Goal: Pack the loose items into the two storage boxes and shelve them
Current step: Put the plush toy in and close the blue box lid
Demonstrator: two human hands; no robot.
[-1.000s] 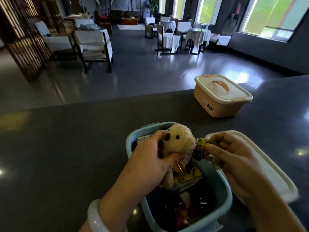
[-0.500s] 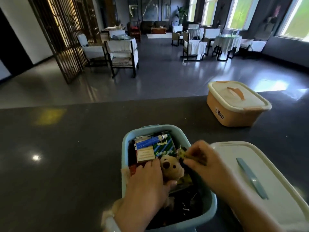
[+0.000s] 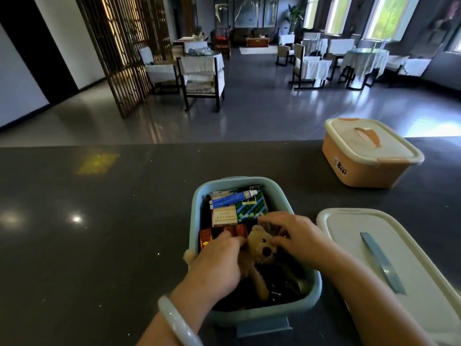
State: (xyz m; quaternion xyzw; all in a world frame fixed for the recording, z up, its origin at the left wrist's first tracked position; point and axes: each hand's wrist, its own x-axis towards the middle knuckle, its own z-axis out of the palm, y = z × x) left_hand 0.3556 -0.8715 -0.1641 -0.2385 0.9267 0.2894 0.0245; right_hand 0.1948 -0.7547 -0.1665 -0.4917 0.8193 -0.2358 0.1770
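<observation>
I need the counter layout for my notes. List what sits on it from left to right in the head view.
Blue box, open and holding the teddy bear → its white lid lying flat beside it → orange box, lid on, farther back to the right.

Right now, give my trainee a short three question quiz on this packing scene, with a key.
1. True or false: the orange box has its lid on.
2. Which side of the blue box does the loose white lid lie on: A left, B right?
3. What soft toy do both hands handle inside the blue box?

Key: 1 true. 2 B. 3 the teddy bear, between the left hand and the right hand.
</observation>
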